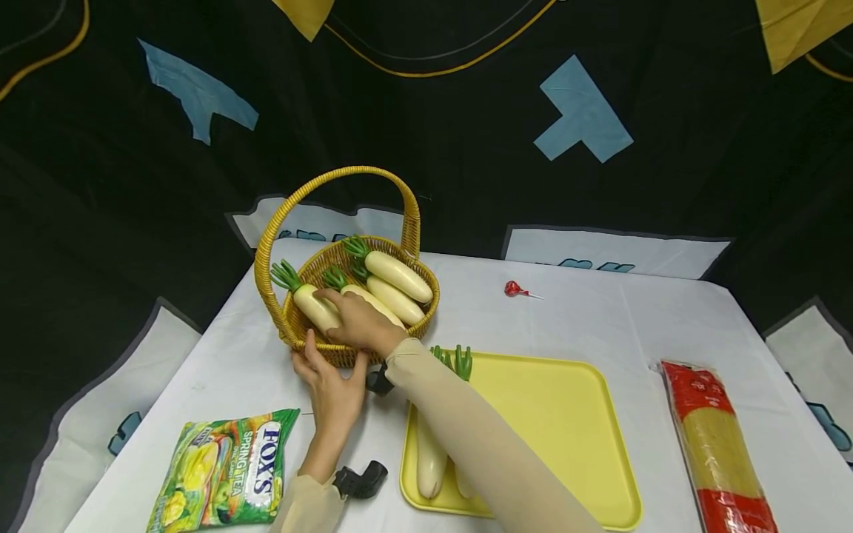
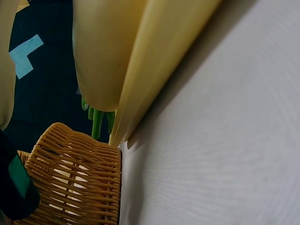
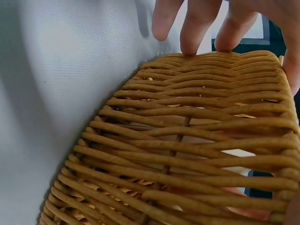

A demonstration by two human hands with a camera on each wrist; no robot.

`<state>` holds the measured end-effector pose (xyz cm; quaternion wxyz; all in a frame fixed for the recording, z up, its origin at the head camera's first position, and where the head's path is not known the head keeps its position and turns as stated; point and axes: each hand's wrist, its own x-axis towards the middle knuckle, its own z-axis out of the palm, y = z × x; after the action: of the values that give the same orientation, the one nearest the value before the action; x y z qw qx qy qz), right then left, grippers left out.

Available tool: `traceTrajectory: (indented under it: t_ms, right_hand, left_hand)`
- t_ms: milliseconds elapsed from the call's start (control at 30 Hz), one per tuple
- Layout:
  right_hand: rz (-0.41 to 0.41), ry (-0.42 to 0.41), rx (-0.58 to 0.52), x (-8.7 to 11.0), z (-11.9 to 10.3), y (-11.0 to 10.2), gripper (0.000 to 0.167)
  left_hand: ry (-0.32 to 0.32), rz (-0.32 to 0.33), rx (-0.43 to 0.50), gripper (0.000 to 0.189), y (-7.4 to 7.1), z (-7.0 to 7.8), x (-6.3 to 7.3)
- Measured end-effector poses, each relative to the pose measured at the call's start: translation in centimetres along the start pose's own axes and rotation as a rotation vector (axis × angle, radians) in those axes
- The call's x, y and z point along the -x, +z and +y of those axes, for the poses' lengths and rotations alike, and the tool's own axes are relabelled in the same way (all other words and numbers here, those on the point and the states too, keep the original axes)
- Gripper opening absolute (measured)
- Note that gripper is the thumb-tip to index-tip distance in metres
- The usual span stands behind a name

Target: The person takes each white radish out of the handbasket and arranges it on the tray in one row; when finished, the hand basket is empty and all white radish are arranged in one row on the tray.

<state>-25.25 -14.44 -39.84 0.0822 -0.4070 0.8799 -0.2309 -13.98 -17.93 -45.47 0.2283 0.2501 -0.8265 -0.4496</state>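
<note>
A wicker basket [image 1: 340, 357] with a tall arched handle holds several white radishes with green tops. My right hand [image 1: 363, 322] reaches across over the near rim and grips the leftmost white radish [image 1: 312, 305], which leans inside the basket. Lower down, my left hand [image 1: 333, 389] rests on the basket's near outer side with fingers spread. In the right wrist view, fingertips [image 3: 190, 44] press against the woven wall [image 3: 187, 136]. The left wrist view catches the basket's side [image 2: 77, 176] beyond the tray's edge [image 2: 154, 56].
A yellow tray [image 1: 540, 422] carries white radishes [image 1: 429, 455] on its left side, partly under the right sleeve. A green candy bag [image 1: 223, 470] lies front left. A red lollipop [image 1: 513, 289] lies behind the tray, and a red-and-yellow packet [image 1: 720, 448] at right.
</note>
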Motion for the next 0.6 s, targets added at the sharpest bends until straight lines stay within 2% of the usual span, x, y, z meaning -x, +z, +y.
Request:
traceTrajectory:
  t_ms: [167, 333, 600]
  right_hand:
    - [0.033, 0.013, -0.024, 0.0, 0.2, 0.0, 0.068]
    - [0.120, -0.007, -0.096, 0.0, 0.5, -0.2, 0.070]
    - [0.273, -0.074, -0.242, 2.0, 0.2, -3.5, 0.069]
  left_hand:
    - [-0.003, -0.002, -0.003, 0.088, 0.1, 0.0, 0.0]
    - [-0.010, -0.001, 0.000, 0.089, 0.1, -0.1, 0.0]
    - [-0.021, -0.003, 0.012, 0.093, 0.0, 0.1, 0.0]
